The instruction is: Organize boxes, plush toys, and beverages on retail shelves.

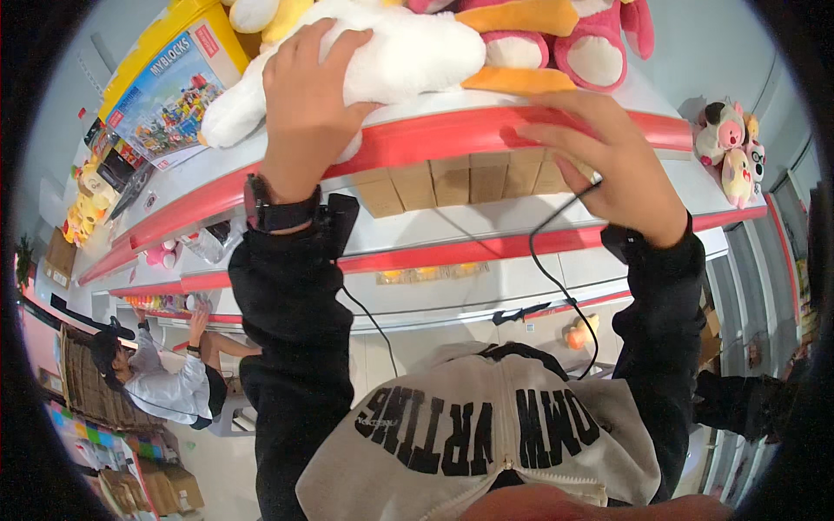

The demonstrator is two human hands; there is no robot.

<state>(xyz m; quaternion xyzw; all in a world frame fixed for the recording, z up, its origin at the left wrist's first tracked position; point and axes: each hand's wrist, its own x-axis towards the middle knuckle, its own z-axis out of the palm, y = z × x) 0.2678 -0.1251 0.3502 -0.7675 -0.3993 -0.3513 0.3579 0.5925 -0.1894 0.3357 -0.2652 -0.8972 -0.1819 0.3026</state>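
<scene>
A white plush toy (pixel 417 55) with orange feet (pixel 518 79) lies along the top shelf, its head end toward the left. My left hand (pixel 313 104) rests spread on the plush body, fingers apart, thumb near the shelf's edge. Just below the orange feet, my right hand (pixel 606 153) hovers by the red front edge (pixel 456 133) of the shelf, slightly blurred, with fingers apart and nothing held. A black cable runs from near that hand down past my jacket. Pink plush toys (pixel 593 52) sit behind the orange feet.
A yellow-lidded toy block tub (pixel 176 84) stands left on the shelf. Brown cardboard boxes (pixel 453 179) line the shelf below, with small yellow packs (pixel 430 273) lower down. Plush toys (pixel 730 153) sit at the right end. Another person (pixel 163 384) sits by the shelves at lower left.
</scene>
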